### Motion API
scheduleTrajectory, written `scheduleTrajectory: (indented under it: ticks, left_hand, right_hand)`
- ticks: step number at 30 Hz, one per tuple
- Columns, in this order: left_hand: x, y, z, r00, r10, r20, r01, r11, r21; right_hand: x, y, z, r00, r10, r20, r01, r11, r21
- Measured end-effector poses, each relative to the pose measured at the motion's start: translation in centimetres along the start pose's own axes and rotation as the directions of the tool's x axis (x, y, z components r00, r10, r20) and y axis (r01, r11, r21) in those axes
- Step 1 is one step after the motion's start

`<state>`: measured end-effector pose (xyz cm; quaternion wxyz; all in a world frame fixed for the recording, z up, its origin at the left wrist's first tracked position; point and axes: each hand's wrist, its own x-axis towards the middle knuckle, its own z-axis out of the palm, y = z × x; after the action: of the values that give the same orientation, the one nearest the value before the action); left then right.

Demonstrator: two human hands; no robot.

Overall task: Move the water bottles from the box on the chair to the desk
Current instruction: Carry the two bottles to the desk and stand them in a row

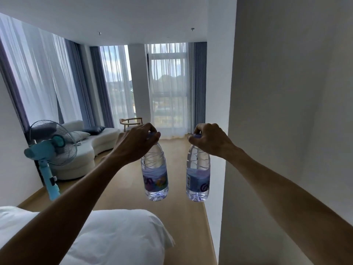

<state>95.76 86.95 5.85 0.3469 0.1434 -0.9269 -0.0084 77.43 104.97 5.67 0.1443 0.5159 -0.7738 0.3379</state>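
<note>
Your left hand [140, 139] and right hand [207, 139] each hold a grip only on the cap of a clear, purple-labelled plastic water bottle [155, 175] [198, 174], so a swing against the white wall corner [227, 150] could twist one loose.

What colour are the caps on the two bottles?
Purple-blue on both bottles, mostly hidden by gripping fingers; head view.

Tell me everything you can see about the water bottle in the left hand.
The left water bottle is clear ribbed plastic with a purple-blue cap and a blue and purple label round its lower half. It looks sealed and nearly full. It hangs upright in mid-air above the wooden floor, touching nothing but the left hand, whose fingertips pinch it by the cap. It hangs apart from the second bottle to its right.
</note>
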Motion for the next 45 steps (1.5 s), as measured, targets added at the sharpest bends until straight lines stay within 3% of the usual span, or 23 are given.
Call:
scheduleTrajectory:
  ticks: [9,17,36,45]
  left_hand:
    - [14.0,-9.3,10.9,0.995,-0.103,0.013,0.102,0.993,0.052]
    - [24.5,-17.9,18.8,0.992,-0.118,-0.043,0.120,0.991,0.053]
    - [53.0,-43.0,36.3,0.993,-0.115,-0.020,0.115,0.993,-0.014]
    - [65.7,-52.3,47.5,0.995,-0.101,-0.001,0.101,0.995,-0.002]
  right_hand:
    - [17.4,10.2,7.4,0.992,-0.119,0.042,0.120,0.992,-0.029]
    - [31.1,17.1,13.7,0.989,-0.132,0.060,0.134,0.990,-0.032]
    - [64.6,31.1,31.4,0.999,-0.028,-0.019,0.026,0.994,-0.106]
    - [79.4,40.8,39.7,0.999,-0.017,0.047,0.023,0.990,-0.138]
